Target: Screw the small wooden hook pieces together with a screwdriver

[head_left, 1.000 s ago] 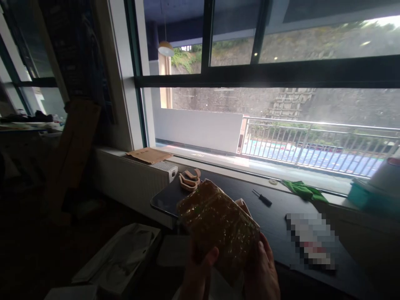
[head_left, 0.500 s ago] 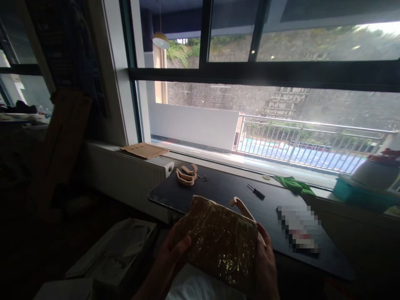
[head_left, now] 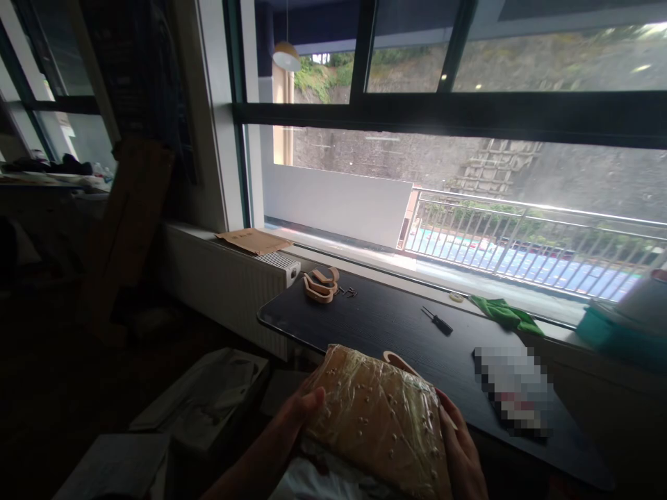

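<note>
A brown board wrapped in clear plastic film (head_left: 378,413), with small bumps or holes across its face, is gripped between my two hands. My left hand (head_left: 299,410) is closed on its left edge, thumb on top. My right hand (head_left: 461,444) is wrapped round the right edge. Behind the board's far edge shows a curved wooden hook (head_left: 399,362); whether it is attached, held or lying there I cannot tell. More wooden hooks (head_left: 319,286) lie on the dark table (head_left: 385,312), with several small screws (head_left: 350,292) beside them.
A screwdriver (head_left: 438,321) and a blurred-out flat object (head_left: 513,392) lie on the table. A green cloth (head_left: 505,314) and a teal container (head_left: 609,333) sit by the window. A radiator (head_left: 234,292) stands left of the table, and boxes (head_left: 201,403) are on the lower left.
The board has tilted so its face catches more light, and less of the hook shows behind it. Both hands keep hold. The whole view has shifted slightly.
</note>
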`<state>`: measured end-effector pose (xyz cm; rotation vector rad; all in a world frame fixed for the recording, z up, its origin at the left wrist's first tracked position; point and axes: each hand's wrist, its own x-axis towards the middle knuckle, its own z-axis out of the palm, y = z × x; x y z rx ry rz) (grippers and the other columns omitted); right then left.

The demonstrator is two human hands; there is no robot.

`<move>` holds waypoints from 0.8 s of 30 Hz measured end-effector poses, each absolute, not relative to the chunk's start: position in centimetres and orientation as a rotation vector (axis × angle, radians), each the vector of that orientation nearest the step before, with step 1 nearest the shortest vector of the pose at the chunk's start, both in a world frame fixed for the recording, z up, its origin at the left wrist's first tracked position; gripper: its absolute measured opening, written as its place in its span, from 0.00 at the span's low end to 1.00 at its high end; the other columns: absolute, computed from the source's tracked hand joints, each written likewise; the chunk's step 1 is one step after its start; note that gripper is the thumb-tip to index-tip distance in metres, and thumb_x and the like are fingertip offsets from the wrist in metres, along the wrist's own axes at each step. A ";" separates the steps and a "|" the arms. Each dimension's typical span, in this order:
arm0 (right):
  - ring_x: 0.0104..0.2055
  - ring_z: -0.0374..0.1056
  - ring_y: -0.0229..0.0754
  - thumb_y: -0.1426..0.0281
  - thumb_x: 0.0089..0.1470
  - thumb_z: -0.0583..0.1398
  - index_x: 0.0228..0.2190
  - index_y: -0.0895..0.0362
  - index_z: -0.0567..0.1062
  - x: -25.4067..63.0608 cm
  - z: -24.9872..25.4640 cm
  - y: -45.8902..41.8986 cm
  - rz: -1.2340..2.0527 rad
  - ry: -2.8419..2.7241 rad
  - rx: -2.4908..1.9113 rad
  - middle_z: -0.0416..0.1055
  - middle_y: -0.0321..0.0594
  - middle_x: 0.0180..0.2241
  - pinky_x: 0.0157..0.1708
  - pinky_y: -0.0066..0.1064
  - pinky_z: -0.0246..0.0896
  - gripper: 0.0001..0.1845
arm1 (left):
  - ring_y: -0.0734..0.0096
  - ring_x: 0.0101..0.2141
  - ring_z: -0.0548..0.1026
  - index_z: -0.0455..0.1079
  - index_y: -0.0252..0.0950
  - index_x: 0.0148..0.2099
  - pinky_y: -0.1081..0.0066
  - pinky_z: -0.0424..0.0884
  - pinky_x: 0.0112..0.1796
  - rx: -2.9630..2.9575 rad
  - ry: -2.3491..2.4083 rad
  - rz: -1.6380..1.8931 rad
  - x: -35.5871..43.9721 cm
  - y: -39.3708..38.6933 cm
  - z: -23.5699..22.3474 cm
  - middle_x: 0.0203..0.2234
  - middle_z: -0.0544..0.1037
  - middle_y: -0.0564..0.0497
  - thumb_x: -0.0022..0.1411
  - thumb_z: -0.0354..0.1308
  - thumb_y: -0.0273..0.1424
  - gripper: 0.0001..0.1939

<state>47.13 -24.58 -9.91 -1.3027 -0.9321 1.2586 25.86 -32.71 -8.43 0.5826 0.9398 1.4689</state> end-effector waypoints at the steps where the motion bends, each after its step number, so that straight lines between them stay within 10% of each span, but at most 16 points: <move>1: 0.44 0.69 0.50 0.48 0.42 0.62 0.45 0.57 0.73 47.1 -9.7 -24.8 1.257 -0.929 -1.317 0.76 0.40 0.38 0.36 0.32 0.64 0.34 | 0.59 0.26 0.78 0.62 0.38 0.60 0.66 0.74 0.23 0.555 0.926 1.474 25.8 -32.7 -8.4 0.39 0.79 0.43 0.57 0.60 0.40 0.30; 7: 0.43 0.70 0.49 0.49 0.44 0.61 0.51 0.53 0.70 47.1 -8.9 -25.9 1.250 -0.886 -1.303 0.77 0.38 0.39 0.35 0.31 0.65 0.35 | 0.52 0.52 0.69 0.60 0.41 0.61 0.57 0.63 0.52 0.704 0.851 1.474 24.5 -33.0 -8.5 0.48 0.74 0.46 0.49 0.65 0.29 0.36; 19: 0.48 0.69 0.53 0.57 0.50 0.60 0.50 0.52 0.68 48.3 -9.3 -25.2 1.237 -0.822 -1.020 0.77 0.41 0.40 0.40 0.42 0.67 0.26 | 0.54 0.60 0.55 0.65 0.47 0.50 0.45 0.46 0.59 2.510 1.431 1.576 24.1 -33.1 -10.5 0.58 0.58 0.52 0.61 0.52 0.19 0.20; 24: 0.49 0.69 0.53 0.60 0.48 0.63 0.50 0.47 0.67 47.1 -11.1 -25.9 1.291 -0.684 -0.882 0.77 0.38 0.39 0.39 0.43 0.68 0.27 | 0.56 0.62 0.51 0.65 0.53 0.48 0.47 0.54 0.58 2.597 1.666 1.553 22.9 -33.9 -10.8 0.61 0.55 0.61 0.62 0.52 0.22 0.19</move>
